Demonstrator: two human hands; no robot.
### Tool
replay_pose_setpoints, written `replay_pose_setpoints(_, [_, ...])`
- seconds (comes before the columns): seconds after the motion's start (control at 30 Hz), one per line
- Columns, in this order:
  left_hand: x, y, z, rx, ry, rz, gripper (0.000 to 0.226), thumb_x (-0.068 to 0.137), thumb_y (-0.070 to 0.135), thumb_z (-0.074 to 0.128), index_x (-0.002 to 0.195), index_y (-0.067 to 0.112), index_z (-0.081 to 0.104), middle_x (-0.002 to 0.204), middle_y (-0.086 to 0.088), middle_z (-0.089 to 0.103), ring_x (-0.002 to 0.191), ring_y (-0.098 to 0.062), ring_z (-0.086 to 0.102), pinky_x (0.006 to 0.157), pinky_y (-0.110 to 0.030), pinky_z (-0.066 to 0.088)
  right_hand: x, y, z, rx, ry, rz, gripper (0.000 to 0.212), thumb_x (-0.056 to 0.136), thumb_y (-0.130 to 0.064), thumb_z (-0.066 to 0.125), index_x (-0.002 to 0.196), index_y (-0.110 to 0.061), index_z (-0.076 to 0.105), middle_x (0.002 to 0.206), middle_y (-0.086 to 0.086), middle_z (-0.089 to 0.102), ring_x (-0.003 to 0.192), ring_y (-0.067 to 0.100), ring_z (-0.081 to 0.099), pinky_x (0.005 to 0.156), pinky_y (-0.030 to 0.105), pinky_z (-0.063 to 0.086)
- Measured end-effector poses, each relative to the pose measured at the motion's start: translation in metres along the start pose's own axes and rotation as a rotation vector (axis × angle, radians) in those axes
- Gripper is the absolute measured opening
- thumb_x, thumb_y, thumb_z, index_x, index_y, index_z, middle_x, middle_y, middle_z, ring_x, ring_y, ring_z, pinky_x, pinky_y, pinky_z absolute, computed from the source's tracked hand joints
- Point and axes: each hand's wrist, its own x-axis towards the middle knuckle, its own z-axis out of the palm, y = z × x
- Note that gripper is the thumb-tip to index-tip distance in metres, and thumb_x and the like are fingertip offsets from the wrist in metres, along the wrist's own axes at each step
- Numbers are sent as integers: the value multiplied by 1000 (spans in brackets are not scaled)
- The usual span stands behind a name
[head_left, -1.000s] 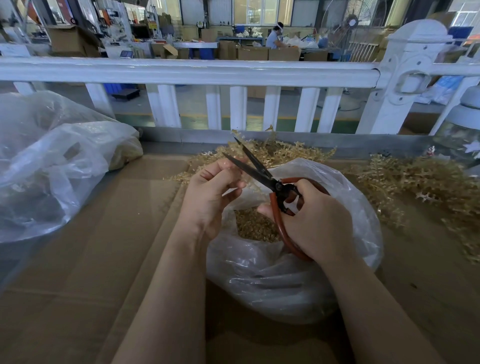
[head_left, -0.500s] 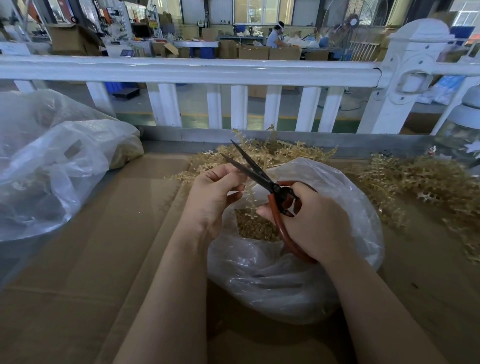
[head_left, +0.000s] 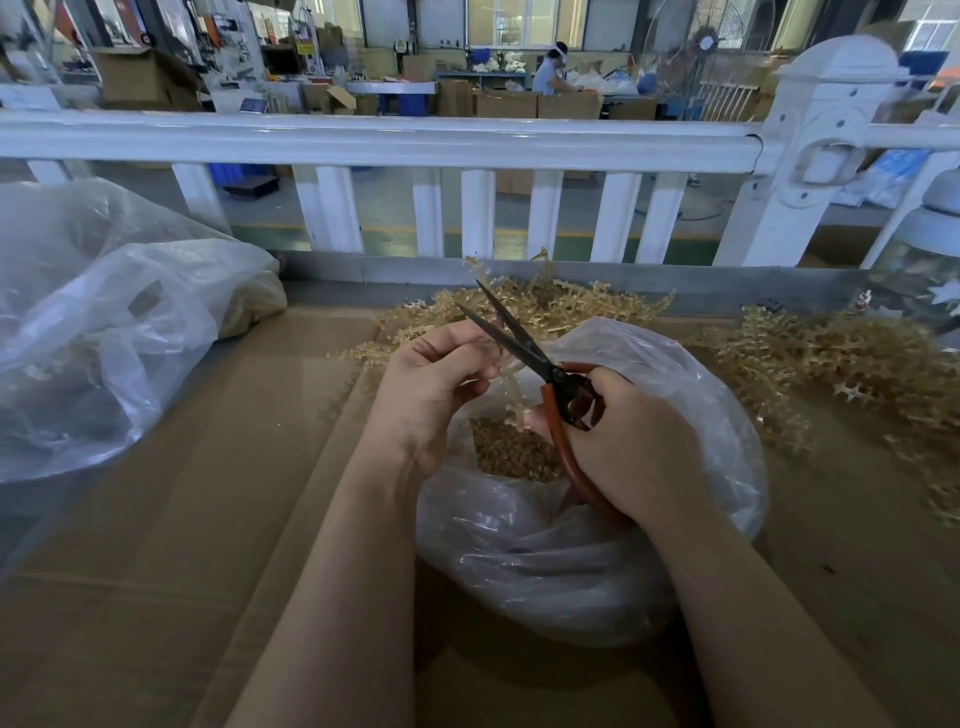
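Spreading under the clear bag (head_left: 571, 561), brown cardboard (head_left: 218, 493) meets a white railing (head_left: 395, 143).

— Is it bright?
— Yes. Daylight comes in through the far windows (head_left: 498, 21). The bag (head_left: 571, 561) shines a little.
— Is it sharp?
— Mostly. The rail (head_left: 363, 140) bends at the edges, and far things look fuzzy.
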Motion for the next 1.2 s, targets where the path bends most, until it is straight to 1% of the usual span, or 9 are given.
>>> replay_pose_setpoints(0.1, [0, 0, -1, -13, -4, 8, 22, 87, -4, 62, 77, 14, 69, 67, 1, 64, 65, -12, 52, 71, -26, 42, 0, 0, 0, 23, -30, 2, 75, 64, -92, 30, 89, -28, 59, 73, -16, 62, 63, -4, 51, 55, 11, 37])
replay_pose_setpoints(0.27, [-2, 0, -4, -3, -43, -11, 24, 84, 1, 65, 70, 19, 71, 68, 0, 66, 66, -11, 57, 69, -22, 45, 0, 0, 0, 21, -14, -6, 61, 75, -83, 40, 91, -27, 58, 74, -14, 61, 65, 1, 56, 59, 24, 50])
replay_pose_setpoints(0.43, [-2, -1, -6, -21, -64, -38, 10, 70, 11, 69, 67, 19, 75, 66, 2, 66, 65, -9, 59, 68, -20, 46, -1, -4, -4, 19, 9, -46, 81, 66, -97, 16, 85, -27, 54, 69, -15, 56, 61, 0, 52, 53, 18, 42])
replay_pose_setpoints(0.67, [2, -4, -10, -13, -82, -45, 30, 85, -5, 59, 70, 17, 74, 68, -1, 65, 66, -10, 60, 70, -24, 47, 0, -2, -2, 36, -42, -53, 56, 72, -81, 48, 86, -27, 52, 73, -16, 54, 65, 2, 53, 58, 23, 47])
replay_pose_setpoints(0.83, [0, -3, -8, -71, -77, -70, 16, 72, 4, 66, 72, 16, 76, 66, -1, 67, 62, -10, 62, 67, -21, 50, 0, -2, -2, -6, 9, -76, 54, 76, -78, 53, 87, -26, 56, 73, -15, 57, 65, 2, 53, 58, 22, 50])
replay_pose_setpoints(0.93, [1, -3, -9, -53, -83, -85, 11, 69, 8, 67, 71, 15, 75, 65, -1, 67, 61, -9, 62, 66, -20, 49, -1, -3, -3, -32, 29, -81, 52, 75, -79, 51, 82, -28, 54, 70, -17, 54, 61, -1, 50, 54, 16, 43])
replay_pose_setpoints(1.0, [1, -3, -9, -23, -98, -89, 8, 69, 11, 68, 70, 16, 74, 67, 0, 68, 62, -8, 62, 66, -20, 49, -2, -6, -5, -51, 58, -88, 43, 76, -77, 51, 72, -35, 41, 62, -20, 45, 55, -3, 43, 49, 11, 29])
replay_pose_setpoints(1.07, [1, -3, -9, -6, -116, -86, 8, 69, 13, 69, 69, 18, 75, 67, 2, 68, 62, -7, 61, 67, -20, 49, -3, -8, -5, -63, 92, -87, 45, 79, -74, 49, 66, -36, 30, 55, -19, 38, 48, -2, 39, 47, 11, 21])
replay_pose_setpoints(1.2, [2, -5, -10, -15, -122, -86, 7, 70, 13, 70, 69, 18, 74, 68, 2, 67, 63, -8, 61, 66, -20, 49, -3, -7, -5, -71, 113, -81, 47, 81, -72, 51, 64, -30, 37, 52, -16, 39, 46, -1, 39, 45, 15, 23])
